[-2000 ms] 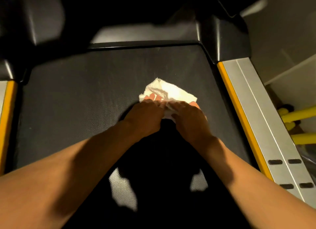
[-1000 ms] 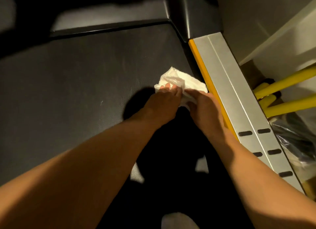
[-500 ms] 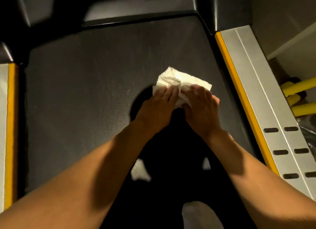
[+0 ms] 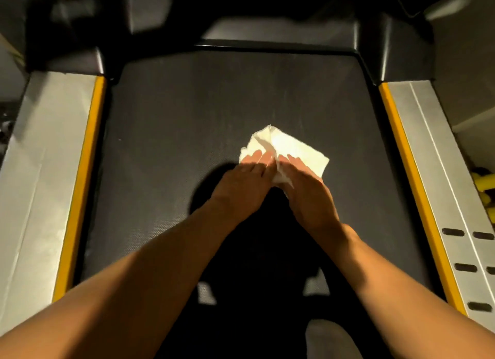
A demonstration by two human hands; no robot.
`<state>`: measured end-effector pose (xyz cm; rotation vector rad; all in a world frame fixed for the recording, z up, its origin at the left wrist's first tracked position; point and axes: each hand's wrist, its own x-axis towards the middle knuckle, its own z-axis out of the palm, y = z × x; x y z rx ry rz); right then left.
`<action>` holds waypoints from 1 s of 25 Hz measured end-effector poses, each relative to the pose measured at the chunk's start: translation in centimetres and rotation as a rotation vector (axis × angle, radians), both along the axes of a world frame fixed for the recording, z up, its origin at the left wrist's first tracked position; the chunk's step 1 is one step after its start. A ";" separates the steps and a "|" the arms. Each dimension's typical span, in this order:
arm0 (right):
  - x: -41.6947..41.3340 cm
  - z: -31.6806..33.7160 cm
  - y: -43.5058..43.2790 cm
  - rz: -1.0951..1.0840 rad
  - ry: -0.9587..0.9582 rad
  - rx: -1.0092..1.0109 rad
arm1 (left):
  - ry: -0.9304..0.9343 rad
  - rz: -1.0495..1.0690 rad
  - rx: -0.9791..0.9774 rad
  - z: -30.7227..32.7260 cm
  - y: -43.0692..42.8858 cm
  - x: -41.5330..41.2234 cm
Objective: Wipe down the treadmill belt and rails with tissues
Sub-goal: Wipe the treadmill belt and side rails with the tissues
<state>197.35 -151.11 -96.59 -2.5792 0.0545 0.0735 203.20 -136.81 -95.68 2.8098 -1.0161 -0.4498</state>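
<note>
Tissue: white, crumpled, on belt, 1 o'clock of centre.
Hands: my left hand and right hand press it, fingers flat.
Hidden: near edge under my hands; belt at 6 o'clock shadowed.

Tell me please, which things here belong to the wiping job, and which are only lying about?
Belong to the job: tissue, pressed by left hand and right hand; treadmill belt; left rail; right rail.
Only lying about: yellow objects beyond the right rail; black front cover.
</note>
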 end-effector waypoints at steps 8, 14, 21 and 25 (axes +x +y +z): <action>1.5 -0.1 4.3 0.219 0.082 -0.130 | -0.051 0.104 -0.108 -1.6 7.7 -1.7; 6.4 -0.8 9.4 0.227 -0.038 -0.372 | -0.041 0.404 -0.064 -0.1 10.1 1.3; 3.2 -0.7 10.1 0.307 0.001 -0.121 | -0.028 0.267 -0.013 -0.4 14.3 -4.4; 6.6 -1.2 15.1 0.333 0.024 -0.194 | -0.027 0.460 -0.066 0.0 16.8 -1.0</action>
